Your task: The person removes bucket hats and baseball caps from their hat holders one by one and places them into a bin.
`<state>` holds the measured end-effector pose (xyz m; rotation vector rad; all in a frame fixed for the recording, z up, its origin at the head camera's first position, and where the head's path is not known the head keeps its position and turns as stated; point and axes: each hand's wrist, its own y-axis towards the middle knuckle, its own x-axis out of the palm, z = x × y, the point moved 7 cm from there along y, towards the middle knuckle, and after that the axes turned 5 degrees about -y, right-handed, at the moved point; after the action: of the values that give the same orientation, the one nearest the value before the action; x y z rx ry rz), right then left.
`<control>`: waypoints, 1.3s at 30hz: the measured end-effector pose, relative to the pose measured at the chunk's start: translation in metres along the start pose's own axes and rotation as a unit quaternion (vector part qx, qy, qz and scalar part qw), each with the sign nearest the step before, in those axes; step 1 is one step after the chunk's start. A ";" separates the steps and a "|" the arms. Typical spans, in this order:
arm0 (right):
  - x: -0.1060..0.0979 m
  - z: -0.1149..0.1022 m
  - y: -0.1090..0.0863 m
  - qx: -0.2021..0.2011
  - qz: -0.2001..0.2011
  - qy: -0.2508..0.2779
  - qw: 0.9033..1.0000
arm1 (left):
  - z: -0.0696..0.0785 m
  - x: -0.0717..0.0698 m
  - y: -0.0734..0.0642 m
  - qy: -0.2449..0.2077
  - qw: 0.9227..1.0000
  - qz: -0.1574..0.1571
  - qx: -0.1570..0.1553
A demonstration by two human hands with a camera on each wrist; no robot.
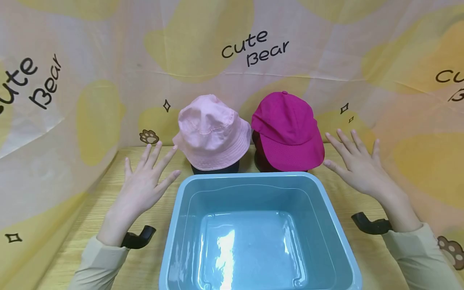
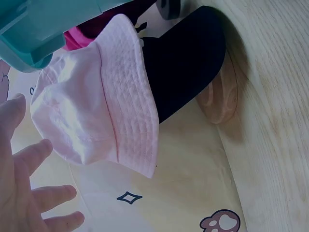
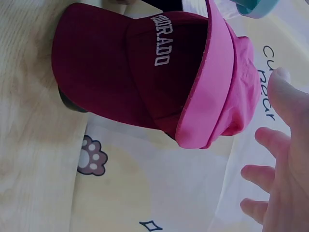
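Note:
A pale pink bucket hat (image 1: 212, 133) (image 2: 99, 104) sits on a dark stand (image 2: 186, 72) behind a light blue plastic tub (image 1: 259, 235). Beside it on the right a magenta baseball cap (image 1: 288, 131) (image 3: 219, 92) sits over a dark red cap (image 3: 106, 67) with white lettering. My left hand (image 1: 143, 183) (image 2: 29, 193) hovers with fingers spread, left of the tub and near the pink hat. My right hand (image 1: 357, 161) (image 3: 282, 179) hovers spread to the right of the magenta cap. Neither hand holds anything.
The wooden table (image 1: 362, 245) is walled by a yellow and pink "cute Bear" cloth backdrop (image 1: 253, 48). The tub (image 2: 29, 29) fills the front middle. Black wrist mounts (image 1: 139, 238) (image 1: 369, 223) show by both sleeves.

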<state>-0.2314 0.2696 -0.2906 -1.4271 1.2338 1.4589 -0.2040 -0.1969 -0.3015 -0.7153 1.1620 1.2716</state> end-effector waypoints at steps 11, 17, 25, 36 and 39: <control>-0.006 -0.004 0.005 -0.007 0.010 0.003 1.000 | 0.002 -0.001 -0.003 -0.028 1.000 0.009 0.011; -0.013 -0.007 0.009 -0.017 0.024 -0.003 1.000 | 0.002 -0.001 -0.006 -0.048 0.999 0.014 0.010; -0.019 -0.009 0.013 -0.026 0.030 -0.009 0.999 | 0.006 -0.002 -0.011 -0.061 0.997 0.031 0.028; -0.026 -0.013 0.021 -0.037 0.041 -0.014 0.998 | 0.005 0.000 -0.014 -0.072 0.996 0.045 0.035; -0.027 -0.014 0.024 -0.042 0.042 -0.014 0.998 | 0.004 0.000 -0.015 -0.077 0.995 0.048 0.036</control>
<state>-0.2472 0.2535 -0.2595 -1.4185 1.2419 1.5992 -0.1890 -0.1964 -0.3032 -0.5048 1.1200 1.3343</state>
